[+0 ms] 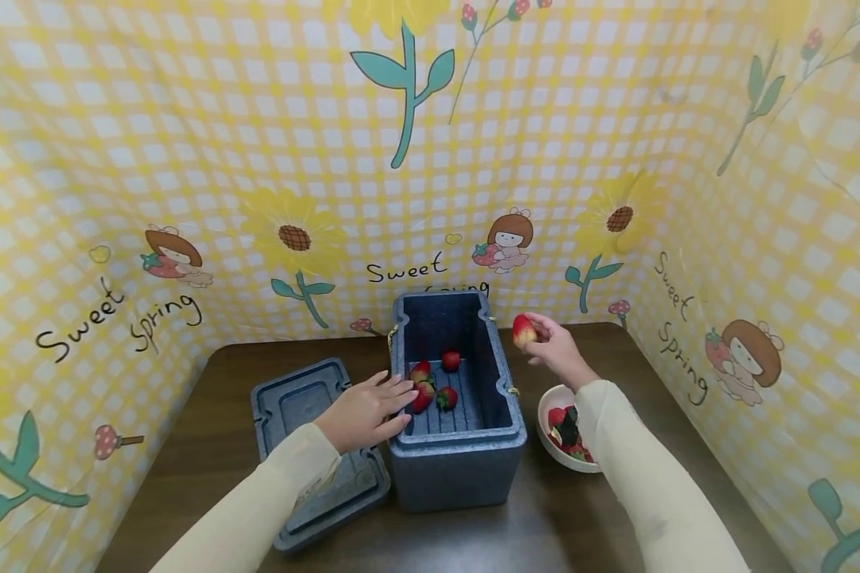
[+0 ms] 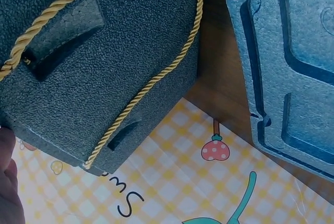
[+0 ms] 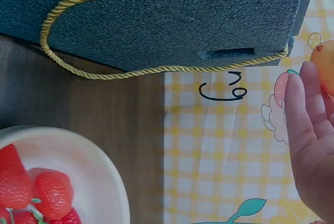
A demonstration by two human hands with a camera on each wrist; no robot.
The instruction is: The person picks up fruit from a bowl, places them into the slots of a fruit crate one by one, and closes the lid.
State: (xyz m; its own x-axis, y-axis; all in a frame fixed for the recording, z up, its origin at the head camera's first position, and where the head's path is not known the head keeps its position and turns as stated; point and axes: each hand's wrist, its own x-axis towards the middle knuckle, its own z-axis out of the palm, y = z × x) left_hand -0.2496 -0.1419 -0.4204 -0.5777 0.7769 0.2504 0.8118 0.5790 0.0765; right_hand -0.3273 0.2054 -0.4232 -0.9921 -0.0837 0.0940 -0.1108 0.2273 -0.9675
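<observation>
A strawberry (image 1: 525, 332), red with a pale yellowish end, is pinched in my right hand (image 1: 553, 348), raised just right of the blue foam box (image 1: 459, 481). The right wrist view shows the same strawberry (image 3: 324, 65) at its right edge. My left hand (image 1: 369, 410) rests on the box's left rim with its fingers extended over the edge. Inside the box lie several strawberries (image 1: 447, 398), grouped mostly toward the left wall. A white bowl (image 1: 545, 422) holding more strawberries stands right of the box, partly hidden by my right sleeve.
The box's lid (image 1: 297, 402) lies on the brown table (image 1: 186, 461) to the left, partly under my left arm. A twisted gold rope (image 2: 151, 83) hangs along the box's side. Yellow checked cloth (image 1: 430, 199) surrounds the table at the back and sides.
</observation>
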